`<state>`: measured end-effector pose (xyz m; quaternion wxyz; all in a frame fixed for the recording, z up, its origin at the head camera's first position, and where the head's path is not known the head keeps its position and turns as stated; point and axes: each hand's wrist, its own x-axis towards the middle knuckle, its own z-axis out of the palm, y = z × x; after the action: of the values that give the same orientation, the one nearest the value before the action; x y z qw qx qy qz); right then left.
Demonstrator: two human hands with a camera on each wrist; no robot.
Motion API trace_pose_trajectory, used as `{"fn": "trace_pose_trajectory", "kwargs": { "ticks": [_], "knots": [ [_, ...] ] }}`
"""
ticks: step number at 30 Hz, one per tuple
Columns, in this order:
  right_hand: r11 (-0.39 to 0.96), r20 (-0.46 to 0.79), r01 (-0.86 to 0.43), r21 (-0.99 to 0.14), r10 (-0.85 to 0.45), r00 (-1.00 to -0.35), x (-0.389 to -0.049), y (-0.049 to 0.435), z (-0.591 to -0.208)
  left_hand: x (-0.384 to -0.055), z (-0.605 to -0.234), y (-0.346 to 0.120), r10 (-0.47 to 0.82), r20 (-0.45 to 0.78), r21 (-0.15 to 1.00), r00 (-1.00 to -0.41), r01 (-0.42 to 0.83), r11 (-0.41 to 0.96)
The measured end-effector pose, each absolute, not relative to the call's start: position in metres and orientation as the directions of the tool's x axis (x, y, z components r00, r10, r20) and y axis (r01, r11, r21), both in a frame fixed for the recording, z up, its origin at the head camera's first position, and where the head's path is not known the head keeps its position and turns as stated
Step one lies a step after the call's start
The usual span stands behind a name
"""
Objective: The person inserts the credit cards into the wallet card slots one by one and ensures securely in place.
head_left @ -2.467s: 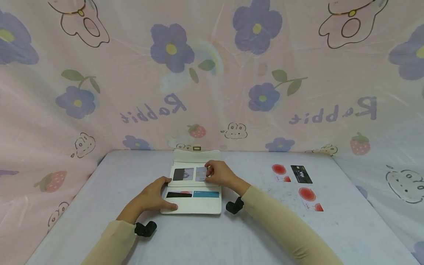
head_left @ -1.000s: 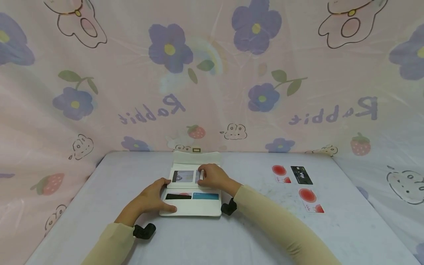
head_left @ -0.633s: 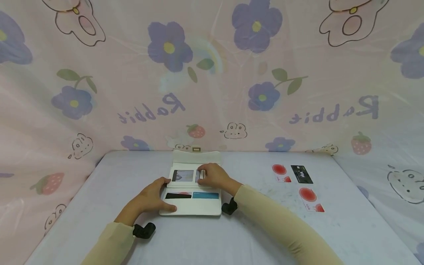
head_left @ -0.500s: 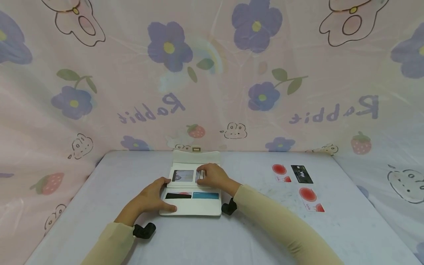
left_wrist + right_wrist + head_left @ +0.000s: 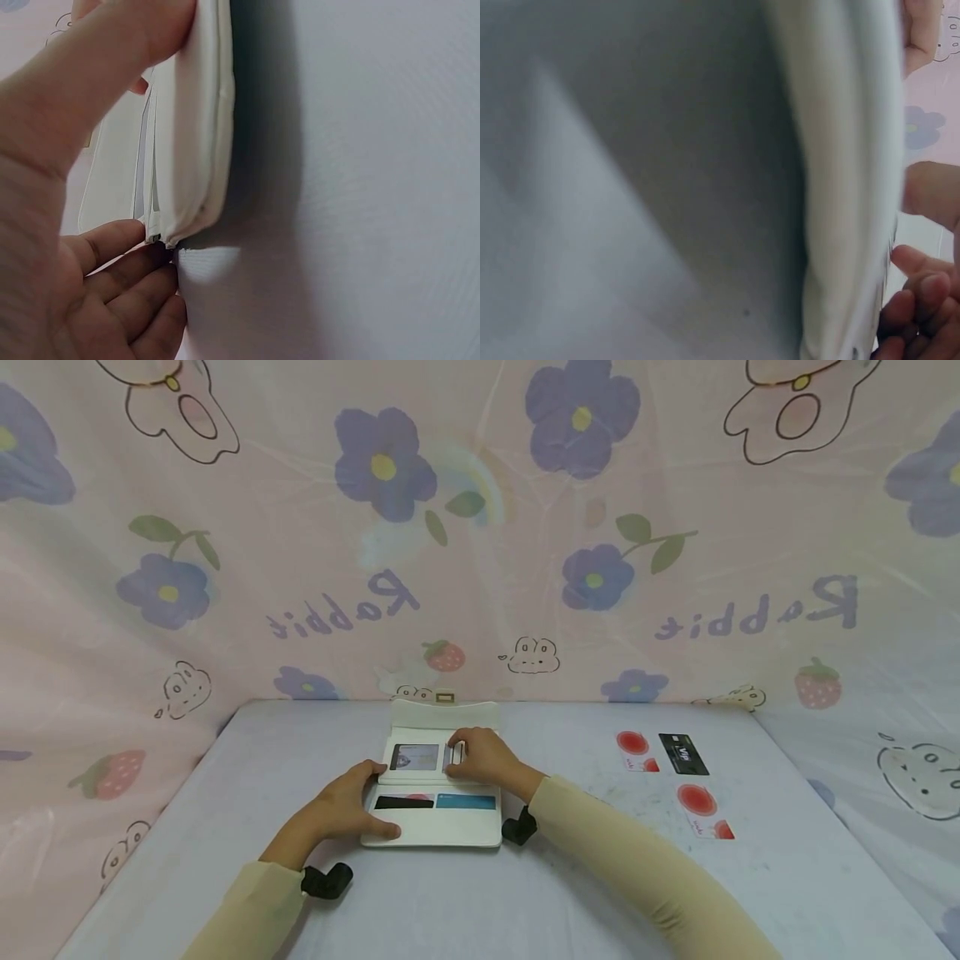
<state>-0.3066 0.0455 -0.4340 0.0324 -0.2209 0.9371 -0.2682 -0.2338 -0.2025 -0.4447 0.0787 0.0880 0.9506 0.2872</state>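
Observation:
A white wallet (image 5: 450, 833) lies unfolded on the table in the head view, its flap (image 5: 444, 715) toward the back. My left hand (image 5: 341, 810) grips its left side, thumb over the front part and fingers at the fold. At the upper right window my right hand (image 5: 483, 757) pinches a pale card (image 5: 456, 754), mostly hidden by its fingers. A greyish picture card (image 5: 417, 757) fills most of the upper left window. Black (image 5: 405, 802) and blue (image 5: 467, 802) cards show in the lower slots. The wallet edge (image 5: 847, 172) blocks much of the right wrist view.
To the right on the white table (image 5: 570, 893) lie a black VIP card (image 5: 683, 754) and two red-and-white cards, one behind (image 5: 637, 752) and one nearer (image 5: 703, 811). A patterned curtain (image 5: 480, 552) hangs behind the table.
My right hand has moved left along the upper window, and the picture in the upper left window has shifted left with it. Over the last half second little differs. My left hand keeps its grip.

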Motion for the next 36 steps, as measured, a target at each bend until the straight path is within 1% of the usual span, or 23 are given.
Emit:
{"fn": "trace_pose_trajectory", "kwargs": {
  "ticks": [5, 11, 30, 36],
  "knots": [
    [0.747, 0.067, -0.411, -0.523, -0.445, -0.893, -0.3056, 0.0467, -0.4316, -0.2341, -0.4424, -0.2028, 0.229, -0.088, 0.565, -0.969, 0.141, 0.813],
    [0.752, 0.075, -0.421, -0.508, -0.448, -0.891, -0.3083, 0.0469, -0.4349, -0.2355, -0.4442, -0.2012, 0.227, -0.098, 0.576, -0.969, 0.131, 0.807],
    [0.781, 0.096, -0.402, -0.478, -0.409, -0.908, -0.3063, 0.0403, -0.4401, -0.2329, -0.4456, -0.2022, 0.203, -0.103, 0.575, -0.974, 0.108, 0.811],
    [0.774, 0.104, -0.401, -0.490, -0.404, -0.909, -0.3043, 0.0418, -0.4388, -0.2337, -0.4450, -0.2012, 0.203, -0.102, 0.570, -0.974, 0.110, 0.815]
  ]
}}
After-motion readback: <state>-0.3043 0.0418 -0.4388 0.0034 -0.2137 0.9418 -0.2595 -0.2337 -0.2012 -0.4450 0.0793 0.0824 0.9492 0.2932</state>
